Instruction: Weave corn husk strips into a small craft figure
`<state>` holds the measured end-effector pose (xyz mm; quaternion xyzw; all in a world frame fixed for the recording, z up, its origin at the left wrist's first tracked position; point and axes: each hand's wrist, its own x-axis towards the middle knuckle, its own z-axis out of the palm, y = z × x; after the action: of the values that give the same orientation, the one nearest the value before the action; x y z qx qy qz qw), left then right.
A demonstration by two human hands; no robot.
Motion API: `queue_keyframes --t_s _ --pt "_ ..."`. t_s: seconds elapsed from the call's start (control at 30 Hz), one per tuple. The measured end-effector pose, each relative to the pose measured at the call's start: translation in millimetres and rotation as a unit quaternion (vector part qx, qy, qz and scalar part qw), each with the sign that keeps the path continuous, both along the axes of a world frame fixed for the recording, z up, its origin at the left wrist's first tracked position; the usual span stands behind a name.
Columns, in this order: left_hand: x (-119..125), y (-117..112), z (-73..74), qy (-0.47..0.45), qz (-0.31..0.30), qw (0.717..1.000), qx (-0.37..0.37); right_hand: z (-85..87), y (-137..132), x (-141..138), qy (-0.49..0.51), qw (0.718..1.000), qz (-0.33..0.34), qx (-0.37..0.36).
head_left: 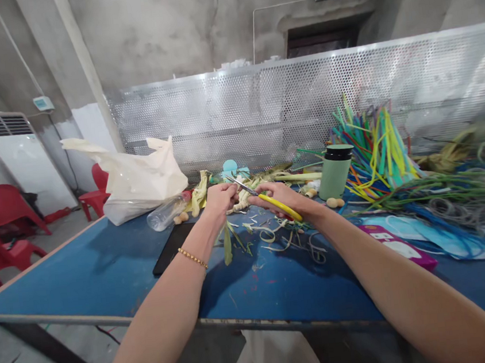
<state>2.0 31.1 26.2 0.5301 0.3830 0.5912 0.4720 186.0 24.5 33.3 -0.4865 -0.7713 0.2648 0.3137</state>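
Observation:
Over the middle of the table, my right hand (274,194) grips a pair of scissors (280,206) with yellow handles. Their metal blades point up and left, close to the fingertips of my left hand (222,200). The left fingers are pinched together; what they hold is hidden or too small to name. Just below them are narrow green leaves (227,245), and I cannot tell whether they hang from the hand or lie on the table. Pale curled strips (269,234) and small cut scraps lie on the blue table (254,293) under both hands. Dried husks (263,178) are heaped behind.
Left are a white plastic bag (142,177), a clear bottle (168,213) and a dark flat tablet-like object (172,251). Right are a green canister (336,173), colourful pipe cleaners (382,155), wire bundles (456,193) and a purple packet (399,246). A perforated metal panel (227,114) stands behind.

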Motion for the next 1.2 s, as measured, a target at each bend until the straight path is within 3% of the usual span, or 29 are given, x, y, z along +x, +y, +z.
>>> queue_keyframes --t_s 0.37,0.5,0.6,0.73,0.87,1.03,1.2 --pt "-2 7 -5.2 -0.012 -0.019 0.999 -0.03 -4.1 -2 -9 -0.038 0.996 -0.048 0.072" --pt "-3 6 -5.9 -0.014 -0.041 0.999 -0.019 -2.3 2 -7 -0.093 0.983 -0.11 0.113" --pt "-4 4 -5.7 -0.015 -0.06 0.998 -0.008 1.1 14 10 -0.163 0.954 -0.2 0.153" --pt "-3 0 -3.8 -0.022 -0.087 0.996 -0.012 0.0 37 43 -0.243 0.926 -0.268 0.107" --pt "-2 -4 -0.5 -0.026 -0.1 0.994 -0.019 -10.9 50 67 -0.343 0.896 -0.278 0.047" --pt "-1 -6 1.6 -0.034 -0.094 0.995 -0.024 -21.1 44 69 -0.387 0.877 -0.286 0.001" --pt "2 -7 1.7 -0.049 -0.104 0.993 -0.025 -11.6 31 66 -0.437 0.859 -0.269 -0.006"
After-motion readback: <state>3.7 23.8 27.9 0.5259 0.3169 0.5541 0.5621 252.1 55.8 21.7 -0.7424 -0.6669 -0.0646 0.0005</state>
